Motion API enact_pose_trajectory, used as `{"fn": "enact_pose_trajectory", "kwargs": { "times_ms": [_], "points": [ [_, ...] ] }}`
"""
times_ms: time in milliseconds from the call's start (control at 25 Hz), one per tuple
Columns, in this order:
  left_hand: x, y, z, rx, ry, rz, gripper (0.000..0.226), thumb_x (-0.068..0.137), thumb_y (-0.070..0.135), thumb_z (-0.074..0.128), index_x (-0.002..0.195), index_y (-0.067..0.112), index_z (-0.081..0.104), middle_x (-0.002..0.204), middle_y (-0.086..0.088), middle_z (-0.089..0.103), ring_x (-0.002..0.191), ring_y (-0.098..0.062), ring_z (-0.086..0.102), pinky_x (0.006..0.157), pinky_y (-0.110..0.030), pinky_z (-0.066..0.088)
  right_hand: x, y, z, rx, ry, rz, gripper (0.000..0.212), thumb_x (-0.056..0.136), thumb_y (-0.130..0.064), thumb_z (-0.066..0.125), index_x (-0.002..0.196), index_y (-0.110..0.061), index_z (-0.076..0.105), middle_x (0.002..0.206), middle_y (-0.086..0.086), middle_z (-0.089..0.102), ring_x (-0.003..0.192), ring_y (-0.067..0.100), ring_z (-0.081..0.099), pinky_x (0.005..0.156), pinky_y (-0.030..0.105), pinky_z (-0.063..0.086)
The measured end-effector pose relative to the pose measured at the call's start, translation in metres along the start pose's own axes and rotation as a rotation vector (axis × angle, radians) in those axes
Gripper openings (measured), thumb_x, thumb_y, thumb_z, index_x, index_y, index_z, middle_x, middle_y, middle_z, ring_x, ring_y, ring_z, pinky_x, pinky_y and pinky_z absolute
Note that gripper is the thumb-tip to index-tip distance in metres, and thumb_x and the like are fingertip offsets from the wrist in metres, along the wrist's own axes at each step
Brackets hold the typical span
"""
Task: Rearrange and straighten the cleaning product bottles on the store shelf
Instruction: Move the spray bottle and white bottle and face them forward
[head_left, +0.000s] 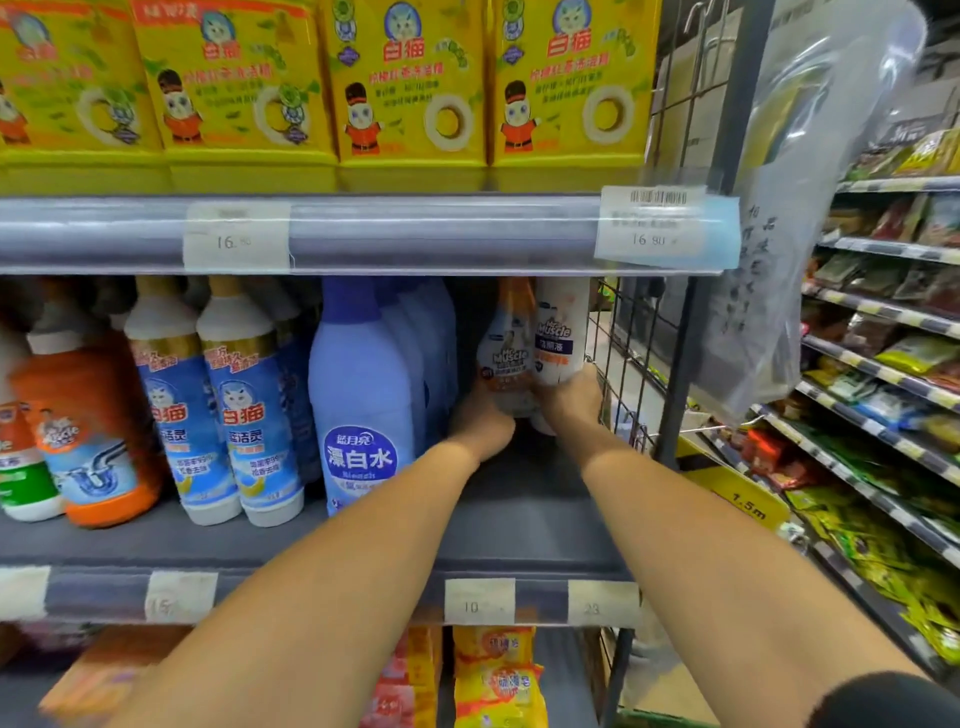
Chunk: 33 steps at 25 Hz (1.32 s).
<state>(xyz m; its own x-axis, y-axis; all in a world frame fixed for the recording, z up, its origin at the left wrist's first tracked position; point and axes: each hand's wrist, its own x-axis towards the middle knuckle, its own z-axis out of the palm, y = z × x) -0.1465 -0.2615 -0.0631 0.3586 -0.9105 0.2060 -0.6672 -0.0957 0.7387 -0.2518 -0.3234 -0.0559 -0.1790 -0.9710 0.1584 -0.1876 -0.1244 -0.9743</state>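
Observation:
Both my arms reach deep into the middle shelf (519, 519) at its right end. My left hand (480, 423) grips the base of a white and orange Mr Muscle bottle (506, 345). My right hand (571, 400) holds a second white Mr Muscle bottle (561, 327) beside it, close to the wire side panel (631, 374). Both bottles stand roughly upright and touch each other. To their left stands a row of pale blue bleach bottles (361, 395), then two blue and white toilet cleaner bottles (218, 405), then an orange drain cleaner bottle (88, 431).
Yellow dish soap jugs (405, 83) fill the shelf above, over a price rail (363, 234). Yellow soap packs (496, 670) lie on the shelf below. A plastic bag (800, 218) hangs at the rack's right side, and a snack aisle (883, 364) runs beyond it.

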Motion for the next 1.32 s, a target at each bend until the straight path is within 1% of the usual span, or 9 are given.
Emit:
{"fn": "enact_pose_trajectory", "kwargs": {
  "times_ms": [120,240,320,400,560,680,800,1120,1320],
  "points": [
    [0.007,0.005,0.005,-0.264,0.14,-0.146,0.02,0.096,0.029,0.046,0.109,0.015,0.051,0.125,-0.012,0.06,0.105,-0.026,0.057,0.087,-0.035,0.045,-0.005,-0.002,-0.004,-0.012,-0.046,-0.049,0.053,0.07,-0.026,0.084,0.109,-0.006,0.054,0.097,0.009,0.065,0.085,0.024,0.062,0.065,0.032,0.052],
    [0.019,0.011,0.005,-0.353,0.16,-0.208,0.064,0.087,0.035,0.06,0.142,0.012,0.035,0.144,-0.012,0.047,0.129,-0.032,0.047,0.106,-0.045,0.039,-0.024,-0.002,-0.014,0.051,-0.124,-0.142,0.028,0.071,-0.02,0.081,0.094,-0.017,0.066,0.089,0.004,0.07,0.078,0.019,0.068,0.058,0.026,0.051],
    [0.026,0.016,0.007,-0.374,0.156,-0.197,0.083,0.081,0.031,0.07,0.148,0.012,0.025,0.148,-0.012,0.043,0.135,-0.031,0.042,0.11,-0.045,0.035,-0.039,-0.005,-0.028,0.092,-0.172,-0.121,0.019,0.071,-0.02,0.079,0.084,-0.022,0.065,0.087,0.006,0.072,0.071,0.016,0.069,0.055,0.027,0.053],
    [0.034,0.017,0.011,-0.401,0.131,-0.213,0.093,0.076,0.028,0.077,0.149,0.011,0.023,0.147,-0.011,0.044,0.135,-0.029,0.043,0.109,-0.043,0.038,-0.054,-0.01,-0.041,0.051,-0.206,-0.034,0.024,0.071,-0.024,0.08,0.088,-0.019,0.064,0.083,0.004,0.071,0.068,0.016,0.068,0.051,0.023,0.05],
    [0.04,0.018,0.016,-0.532,0.075,-0.207,0.061,0.078,0.008,0.073,0.132,0.008,0.045,0.118,-0.004,0.061,0.113,-0.019,0.058,0.091,-0.031,0.047,-0.076,-0.01,-0.061,0.019,-0.267,-0.041,0.024,0.071,-0.025,0.08,0.087,-0.027,0.062,0.077,-0.006,0.069,0.066,0.012,0.068,0.044,0.019,0.047],
    [0.041,0.021,0.021,-0.488,0.099,-0.269,0.045,0.08,0.018,0.072,0.121,0.01,0.055,0.114,-0.002,0.062,0.107,-0.019,0.06,0.092,-0.034,0.049,-0.084,-0.012,-0.067,0.06,-0.276,-0.059,0.029,0.071,-0.022,0.08,0.095,-0.023,0.065,0.082,-0.002,0.071,0.067,0.014,0.07,0.043,0.018,0.05],
    [0.044,0.023,0.025,-0.502,0.119,-0.361,0.028,0.087,0.026,0.066,0.107,0.007,0.062,0.116,-0.013,0.067,0.103,-0.03,0.065,0.09,-0.039,0.053,-0.086,-0.012,-0.065,0.051,-0.268,-0.05,0.037,0.069,-0.023,0.08,0.102,-0.019,0.064,0.088,0.001,0.071,0.071,0.015,0.07,0.047,0.02,0.05],
    [0.014,0.024,0.019,-0.307,0.22,-0.172,0.038,0.086,0.024,0.067,0.117,0.005,0.056,0.12,-0.017,0.065,0.11,-0.034,0.062,0.081,-0.035,0.048,-0.093,-0.005,-0.068,0.057,-0.277,-0.005,0.036,0.07,-0.022,0.08,0.102,-0.021,0.063,0.091,0.002,0.072,0.076,0.019,0.07,0.06,0.031,0.057],
    [-0.008,0.014,0.012,-0.325,0.213,-0.084,0.037,0.082,0.025,0.07,0.112,0.012,0.055,0.118,-0.011,0.067,0.107,-0.029,0.064,0.089,-0.039,0.053,-0.1,-0.012,-0.075,0.051,-0.304,-0.019,0.033,0.069,-0.027,0.08,0.097,-0.025,0.062,0.087,-0.003,0.07,0.074,0.014,0.069,0.053,0.024,0.052]
  ]
}}
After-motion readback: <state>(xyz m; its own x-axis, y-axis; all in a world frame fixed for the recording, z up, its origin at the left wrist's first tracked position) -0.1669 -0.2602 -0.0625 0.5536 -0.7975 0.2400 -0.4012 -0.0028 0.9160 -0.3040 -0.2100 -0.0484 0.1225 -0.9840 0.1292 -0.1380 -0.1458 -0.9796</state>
